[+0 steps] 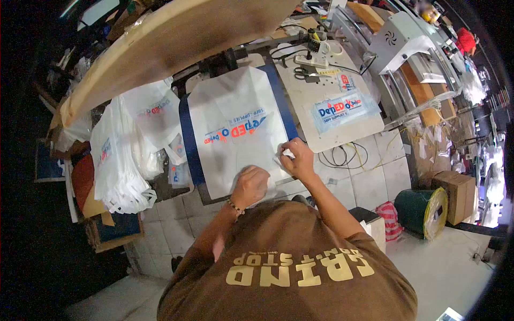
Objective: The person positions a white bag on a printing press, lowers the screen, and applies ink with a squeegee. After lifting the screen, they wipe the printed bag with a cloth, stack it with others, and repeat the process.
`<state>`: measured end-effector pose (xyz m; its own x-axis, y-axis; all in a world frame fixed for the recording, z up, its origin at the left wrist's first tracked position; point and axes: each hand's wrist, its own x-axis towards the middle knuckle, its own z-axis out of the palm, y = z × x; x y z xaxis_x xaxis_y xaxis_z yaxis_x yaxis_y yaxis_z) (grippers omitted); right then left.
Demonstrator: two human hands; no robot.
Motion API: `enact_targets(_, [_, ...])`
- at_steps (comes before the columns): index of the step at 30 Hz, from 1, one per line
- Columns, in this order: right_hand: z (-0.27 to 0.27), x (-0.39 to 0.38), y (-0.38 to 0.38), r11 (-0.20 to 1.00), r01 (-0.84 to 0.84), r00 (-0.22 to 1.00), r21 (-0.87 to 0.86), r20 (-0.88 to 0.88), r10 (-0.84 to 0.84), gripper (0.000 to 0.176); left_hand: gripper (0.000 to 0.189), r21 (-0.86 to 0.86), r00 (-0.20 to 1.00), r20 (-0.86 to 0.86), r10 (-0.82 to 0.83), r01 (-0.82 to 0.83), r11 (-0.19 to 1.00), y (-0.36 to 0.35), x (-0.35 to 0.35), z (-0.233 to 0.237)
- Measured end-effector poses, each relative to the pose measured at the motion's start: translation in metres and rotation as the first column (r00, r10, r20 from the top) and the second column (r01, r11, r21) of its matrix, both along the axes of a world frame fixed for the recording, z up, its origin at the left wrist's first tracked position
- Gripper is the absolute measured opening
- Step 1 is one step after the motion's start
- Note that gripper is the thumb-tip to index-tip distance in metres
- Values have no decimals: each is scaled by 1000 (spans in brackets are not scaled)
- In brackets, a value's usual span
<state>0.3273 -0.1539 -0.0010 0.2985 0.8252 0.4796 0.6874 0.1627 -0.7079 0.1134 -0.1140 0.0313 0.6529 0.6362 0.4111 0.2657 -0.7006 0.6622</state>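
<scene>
A white bag [235, 101] with a red and blue print lies flat on a dark blue board [281, 96]. At its lower edge, my left hand [250, 186] is closed, its curled fingers gripping the bag's material. My right hand [297, 159] pinches at the right lower corner of the bag, and a crumpled white bit shows between thumb and fingers. Both hands are apart from each other.
Stacked white bags [118, 155] hang at the left. A printed film sheet [345, 111], scissors [305, 74] and a power strip [305, 58] lie on the right board [321, 136]. A curved brown panel [176, 37] arches over the top. A white machine [399, 43] stands upper right.
</scene>
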Motion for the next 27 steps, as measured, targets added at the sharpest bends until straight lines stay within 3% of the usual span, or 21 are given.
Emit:
enact_targets(2, [2,1,0,1000,-7,1000,5,-19,7,23,9,-16,999,4,-41,41,999,-2,0,6])
enact_targets(4, [1,3,-2,1000,-3,999,6,-40,4,23,8,-163,996,-62,-69,58,985,-7,-1,12])
enact_targets(5, [-2,5,-1,998,14,992,66,-123,-6,21,8,-168,996,-62,-69,58,984,-14,-4,16])
enact_targets(7, [-4,12,3,991,36,979,130,-205,-9,19,4,-571,974,31,-224,201,796,-23,-7,32])
enact_targets(8, [-2,18,2,996,86,885,37,-462,-60,17,4,-572,974,30,-225,201,795,-23,-10,42])
enact_targets(10, [12,27,0,990,102,592,-95,-794,-137,13,8,-778,822,278,-497,497,385,-19,-25,64])
enact_targets(11, [6,36,1,995,88,467,-44,-881,-80,15,8,-782,821,277,-498,494,381,-15,-37,74])
enact_targets(13, [2,54,-6,999,24,473,-49,-879,-54,14,13,-855,872,265,-413,410,317,-4,-69,88])
enact_targets(14, [5,65,-16,998,26,472,-54,-880,-60,14,16,-933,945,80,-317,182,309,2,-92,89])
enact_targets(15, [12,75,-27,974,-135,611,-180,-790,-61,18,18,-959,967,-121,-225,-56,277,7,-120,90])
enact_targets(16, [21,78,-34,908,-270,730,-321,-683,-25,24,19,-938,961,-194,-199,-122,324,13,-146,83])
enact_targets(17, [38,74,-38,907,-271,726,-321,-687,-26,24,21,-910,949,-266,-170,-189,370,17,-170,70])
enact_targets(18, [60,68,-42,773,-296,831,-562,-550,-81,32,21,-910,947,-271,-171,-193,368,19,-193,57])
enact_targets(19, [75,60,-46,587,-267,917,-764,-390,-90,39,23,-748,805,-537,-252,-317,582,20,-214,44])
enact_targets(20, [80,46,-48,603,-237,936,-762,-346,-70,51,26,-527,592,-765,-252,-351,774,19,-233,30])
enact_targets(21, [75,37,-50,603,-235,935,-762,-347,-74,51,26,-527,591,-766,-255,-349,775,15,-253,12])
enact_targets(22, [63,29,-52,677,-137,967,-723,-246,-67,53,27,-351,599,-791,-126,-275,895,11,-271,-7])
enact_targets(23, [57,22,-51,744,-39,987,-667,-140,-75,55,27,-260,611,-788,-72,-224,939,14,-267,-5])
enact_targets(24, [51,15,-50,747,-9,980,-665,-153,-124,58,28,-157,623,-782,-13,-178,971,18,-262,-4])
enact_targets(26, [36,9,-45,752,50,988,-657,-78,-133,60,33,-272,676,-675,296,-601,751,31,-200,34])
enact_targets(27, [33,8,-41,761,94,992,-642,-7,-128,61,33,-280,688,-671,277,-580,765,38,-182,28])
